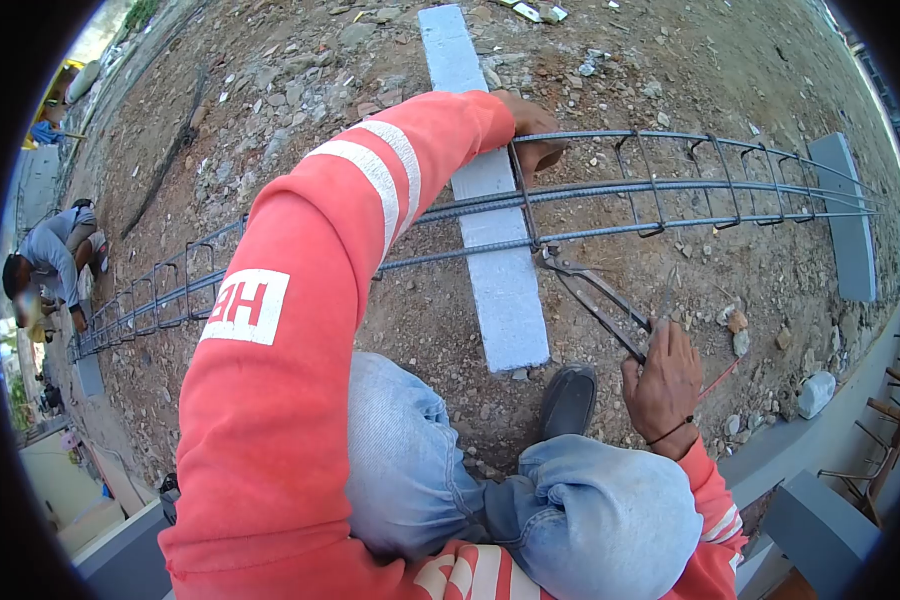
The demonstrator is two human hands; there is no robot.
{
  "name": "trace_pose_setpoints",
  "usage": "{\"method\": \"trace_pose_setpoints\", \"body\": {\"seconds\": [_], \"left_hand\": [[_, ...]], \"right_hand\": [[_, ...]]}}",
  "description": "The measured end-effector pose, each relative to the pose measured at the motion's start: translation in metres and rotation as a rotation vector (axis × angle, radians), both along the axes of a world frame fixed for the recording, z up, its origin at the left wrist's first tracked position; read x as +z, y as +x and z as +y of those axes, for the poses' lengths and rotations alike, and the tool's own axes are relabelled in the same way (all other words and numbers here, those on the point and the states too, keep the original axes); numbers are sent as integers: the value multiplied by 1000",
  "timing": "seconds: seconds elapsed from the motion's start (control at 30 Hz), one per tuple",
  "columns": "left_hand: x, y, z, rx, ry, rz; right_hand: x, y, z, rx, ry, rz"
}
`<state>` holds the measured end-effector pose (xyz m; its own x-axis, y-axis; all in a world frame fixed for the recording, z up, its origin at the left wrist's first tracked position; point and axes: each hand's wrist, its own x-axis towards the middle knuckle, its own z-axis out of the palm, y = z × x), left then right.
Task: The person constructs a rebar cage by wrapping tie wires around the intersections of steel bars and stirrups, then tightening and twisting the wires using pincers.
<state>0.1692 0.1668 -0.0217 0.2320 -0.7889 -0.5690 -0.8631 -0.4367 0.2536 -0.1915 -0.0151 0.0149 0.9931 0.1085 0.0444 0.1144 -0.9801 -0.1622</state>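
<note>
A long rebar cage (660, 186) of ridged bars and square stirrups stretches across the view. My left hand (534, 128) reaches over to its far top bar beside one stirrup (522, 195) and curls round the steel there; some fingers are hidden. Closer to me, my right hand (664, 378) is closed round the handles of pincers (600, 305). Their jaws are at the near bar, by the foot of that same stirrup. Under this part of the cage lies a pale grey block (500, 290).
Another grey block (850, 240) supports the cage's right end. At far left, another person (55, 250) bends over the cage's other end. Rubble (310, 75) covers the dirt ground. My shoe (568, 400) is near the block, and rusty metalwork (890, 430) stands at right.
</note>
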Motion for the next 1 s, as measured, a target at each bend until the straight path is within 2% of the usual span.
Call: {"method": "trace_pose_setpoints", "body": {"seconds": [0.1,0.17,0.2,0.27,0.3,0.33,0.43,0.47,0.53,0.57,0.6,0.67,0.7,0.73,0.8,0.83,0.87,0.93,0.97,1.0], "left_hand": [[0,-2,-1,9,17,4],[-1,-1,-2,11,32,11],[0,-1,-3,10,43,9],[1,-1,-4,15,57,13],[1,-1,-4,16,69,14],[1,-2,-5,19,77,19],[3,-4,-4,20,106,27],[3,-4,-3,28,110,34],[2,-4,-1,33,117,37],[1,-4,-2,32,120,43],[1,-4,-3,32,120,39],[-12,4,-5,45,66,15],[-22,11,-6,56,27,-6],[-33,18,-7,67,-12,-27],[-34,34,-4,310,-429,-162],[-26,41,-1,383,-539,-171],[-17,47,4,385,-530,-179],[12,47,10,464,-693,-118],[26,43,10,464,-687,-126],[43,30,11,469,-673,113]], "right_hand": [[5,-2,5,-30,-79,-101],[-22,-14,-2,-113,100,181],[-27,-12,-7,-121,100,181],[-34,0,-18,-71,560,648],[-41,-1,-19,-241,1069,1021],[-45,-5,-18,-244,1073,1019],[-55,-13,-6,-451,2172,1826],[-56,-13,-6,-443,2165,1836],[-51,-10,-5,-256,1832,1208],[-39,-4,-13,-252,1650,1151],[-37,-3,-18,-243,1650,1148],[-34,-4,-30,-199,2064,1278],[-53,-7,-32,-174,2347,1438],[-54,-5,-32,-160,2349,1430],[-56,3,-27,-110,2207,1496],[-65,3,-30,-110,2077,1457],[-65,6,-37,-95,2081,1462],[-58,7,-51,-82,2060,1534],[-51,9,-54,-6,1974,1496],[-45,12,-57,11,1972,1501]]}}
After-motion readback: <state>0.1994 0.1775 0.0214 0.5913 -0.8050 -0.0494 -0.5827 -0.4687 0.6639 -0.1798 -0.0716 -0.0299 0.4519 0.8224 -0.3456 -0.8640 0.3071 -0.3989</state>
